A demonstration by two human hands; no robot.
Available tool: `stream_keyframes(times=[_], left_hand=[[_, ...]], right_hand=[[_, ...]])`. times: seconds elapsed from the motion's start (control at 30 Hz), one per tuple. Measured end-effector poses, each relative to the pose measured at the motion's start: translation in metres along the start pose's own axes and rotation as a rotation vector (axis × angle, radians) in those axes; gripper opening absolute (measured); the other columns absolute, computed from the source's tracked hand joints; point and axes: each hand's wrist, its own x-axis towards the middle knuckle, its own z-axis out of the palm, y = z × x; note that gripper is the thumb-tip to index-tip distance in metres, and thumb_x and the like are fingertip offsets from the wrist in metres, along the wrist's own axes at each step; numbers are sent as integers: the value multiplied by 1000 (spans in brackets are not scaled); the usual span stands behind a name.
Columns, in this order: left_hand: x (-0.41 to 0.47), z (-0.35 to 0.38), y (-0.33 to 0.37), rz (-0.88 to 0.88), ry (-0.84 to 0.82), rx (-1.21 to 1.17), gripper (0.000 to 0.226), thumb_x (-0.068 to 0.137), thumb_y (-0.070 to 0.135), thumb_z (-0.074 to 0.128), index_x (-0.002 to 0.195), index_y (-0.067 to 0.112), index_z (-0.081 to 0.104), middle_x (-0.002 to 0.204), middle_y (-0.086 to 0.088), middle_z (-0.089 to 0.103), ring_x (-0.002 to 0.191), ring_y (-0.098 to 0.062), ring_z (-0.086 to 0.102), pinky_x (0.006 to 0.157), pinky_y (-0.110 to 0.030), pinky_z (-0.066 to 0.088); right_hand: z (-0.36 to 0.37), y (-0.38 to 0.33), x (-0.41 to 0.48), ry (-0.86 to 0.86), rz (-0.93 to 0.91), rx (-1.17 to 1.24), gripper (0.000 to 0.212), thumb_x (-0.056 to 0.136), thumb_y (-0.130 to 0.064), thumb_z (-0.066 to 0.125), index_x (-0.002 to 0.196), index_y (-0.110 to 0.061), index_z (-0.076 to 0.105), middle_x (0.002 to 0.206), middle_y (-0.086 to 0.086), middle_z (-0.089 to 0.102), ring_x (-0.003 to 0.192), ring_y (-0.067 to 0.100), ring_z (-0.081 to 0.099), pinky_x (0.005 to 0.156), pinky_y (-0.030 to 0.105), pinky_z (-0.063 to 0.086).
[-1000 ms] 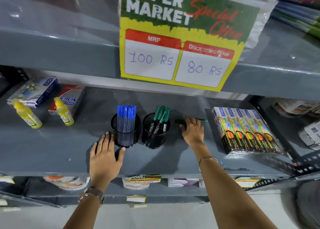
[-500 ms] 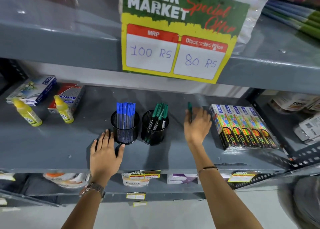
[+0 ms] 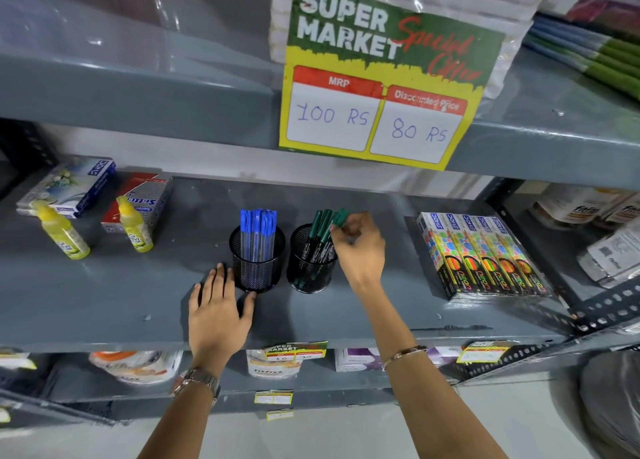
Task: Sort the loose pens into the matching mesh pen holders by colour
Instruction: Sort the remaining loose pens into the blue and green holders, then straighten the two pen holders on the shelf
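Grey metal shelf [image 3: 104,295] carries two black mesh cylinders. Right hand [image 3: 360,247] pinches a green pen [image 3: 338,218] over the green holder [image 3: 311,268]; left hand [image 3: 218,313] lies flat, fingers spread, touching the blue holder [image 3: 258,264].

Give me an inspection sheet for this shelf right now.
Surface: grey metal shelf, no loose pens seen lying on it.
Job's things: blue pens upright in left mesh holder; green pens in right mesh holder.
Clutter: two yellow bottles, boxes behind, neon marker packs.
Hands: left hand flat by the blue holder; right hand pinching a green pen over the green holder.
Cables: nothing seen.
Surroundings: price sign above.
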Motion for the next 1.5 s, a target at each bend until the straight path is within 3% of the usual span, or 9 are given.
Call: stream_keyframes(times=[0.3,0.57,0.8,0.9,1.0,1.1,1.2,1.33,1.5], left_hand=[[1,1,-1,3,-8,3,68,88,49,29,130,1,50,136,-18,51,127,-33,46,106,-49,31],[1,4,-2,12,10,-16,66,88,48,31,130,1,51,136,-19,51,127,-32,46,106,-48,30],[1,6,-5,16,-8,-71,72,88,52,28,133,-1,45,140,-19,47,130,-32,42,108,-50,29],[4,-4,-4,-52,-7,-290,89,82,61,47,142,-1,26,146,-19,38,135,-30,35,113,-45,18],[16,-16,-5,-151,-29,-658,115,67,50,76,148,7,7,153,-15,25,137,-31,30,112,-46,23],[32,-21,-5,-134,-82,-852,124,60,41,84,149,16,2,156,-7,16,140,-24,23,112,-45,26],[44,-26,-1,-94,-144,-879,118,60,35,86,148,18,10,153,-1,28,137,-17,30,111,-41,29],[45,-31,5,-31,-110,-898,72,61,25,85,119,31,43,120,8,58,112,-12,54,98,-39,44],[31,-31,6,-15,-87,-886,71,59,30,86,118,31,46,118,10,59,110,-8,54,95,-30,43]], right_hand=[[11,7,-1,43,41,-124,34,76,-33,74,98,-15,55,64,-16,50,94,20,53,66,31,43],[25,14,-5,16,142,-118,43,78,-43,69,104,-12,55,108,8,59,105,27,52,74,37,47],[23,27,-25,-96,205,186,48,78,-54,63,111,-21,52,113,-1,58,111,20,54,84,31,45],[21,37,-40,-205,223,383,67,67,-58,71,120,-25,48,124,-1,57,118,14,53,99,34,45],[21,39,-45,-299,186,318,75,64,-41,82,125,-26,40,125,-6,54,116,8,51,101,31,42],[24,33,-44,-292,143,201,81,62,-33,85,126,-25,37,123,-6,50,113,8,47,97,27,39],[26,34,-42,-268,133,138,80,61,-33,85,125,-24,38,126,-2,52,112,12,50,91,26,41],[25,33,-39,-264,129,92,80,60,-35,86,123,-22,39,123,1,55,112,17,54,88,28,45],[20,34,-46,-283,121,70,79,59,-37,85,121,-24,38,123,-1,55,112,16,54,90,33,48]])
